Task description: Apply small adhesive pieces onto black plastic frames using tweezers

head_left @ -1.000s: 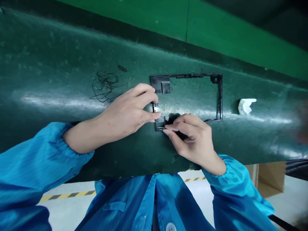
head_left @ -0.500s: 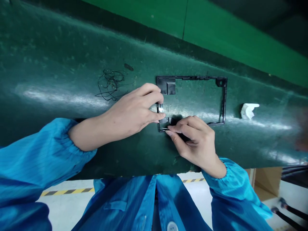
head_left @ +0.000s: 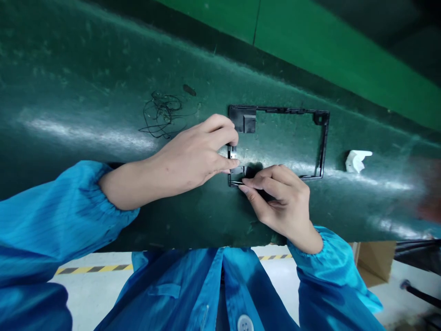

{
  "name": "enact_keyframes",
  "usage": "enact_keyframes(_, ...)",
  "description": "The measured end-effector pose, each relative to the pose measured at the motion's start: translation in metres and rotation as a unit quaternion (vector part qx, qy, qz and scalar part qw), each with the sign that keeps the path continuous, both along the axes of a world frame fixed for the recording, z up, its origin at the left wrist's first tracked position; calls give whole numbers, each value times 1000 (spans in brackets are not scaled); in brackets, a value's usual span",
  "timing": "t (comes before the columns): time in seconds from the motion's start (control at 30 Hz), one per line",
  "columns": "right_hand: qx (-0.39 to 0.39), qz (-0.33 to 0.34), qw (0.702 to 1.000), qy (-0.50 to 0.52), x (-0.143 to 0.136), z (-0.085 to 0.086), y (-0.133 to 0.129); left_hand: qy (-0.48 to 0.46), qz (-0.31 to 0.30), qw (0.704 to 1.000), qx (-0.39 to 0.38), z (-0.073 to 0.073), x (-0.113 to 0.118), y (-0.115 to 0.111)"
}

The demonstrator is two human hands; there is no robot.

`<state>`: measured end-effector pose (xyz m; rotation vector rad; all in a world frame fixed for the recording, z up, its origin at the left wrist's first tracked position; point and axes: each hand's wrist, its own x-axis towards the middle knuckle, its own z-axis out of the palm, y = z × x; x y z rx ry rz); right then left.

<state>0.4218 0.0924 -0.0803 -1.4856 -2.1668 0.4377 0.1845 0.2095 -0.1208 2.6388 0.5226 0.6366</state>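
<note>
A black rectangular frame (head_left: pixel 325 142) lies on the green table. My left hand (head_left: pixel 203 154) has its fingers curled over the frame's left side, gripping it around a small metallic piece (head_left: pixel 233 156). At the frame's lower left corner, my right hand (head_left: pixel 280 195) pinches thin metal tweezers (head_left: pixel 236 183), whose tips touch or hover over that corner; which of the two cannot be made out. A tangle of thin black wire (head_left: pixel 160 112) lies to the left, with a small dark piece (head_left: pixel 189 90) above it.
A white plastic part (head_left: pixel 357 161) sits on the table (head_left: pixel 193 223) right of the frame. Beyond the near edge, an open cardboard box (head_left: pixel 375 262) stands at the lower right. A raised green panel (head_left: pixel 292 41) runs along the far side.
The view has shifted slightly, so the frame appears a little further right. Both hands keep nearly the same hold, and the tweezers stay at the same corner.
</note>
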Motion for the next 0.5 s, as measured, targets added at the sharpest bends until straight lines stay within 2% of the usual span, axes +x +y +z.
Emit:
enact_keyframes(0.23, 4, -1, 1000, -11, 0, -1, 0, -26, -1, 1000, -8, -1, 0, -1)
enact_keyframes(0.5, 35, 7, 999, -22, -2, -4, -1, -14, -4, 1000, 19, -4, -1, -2)
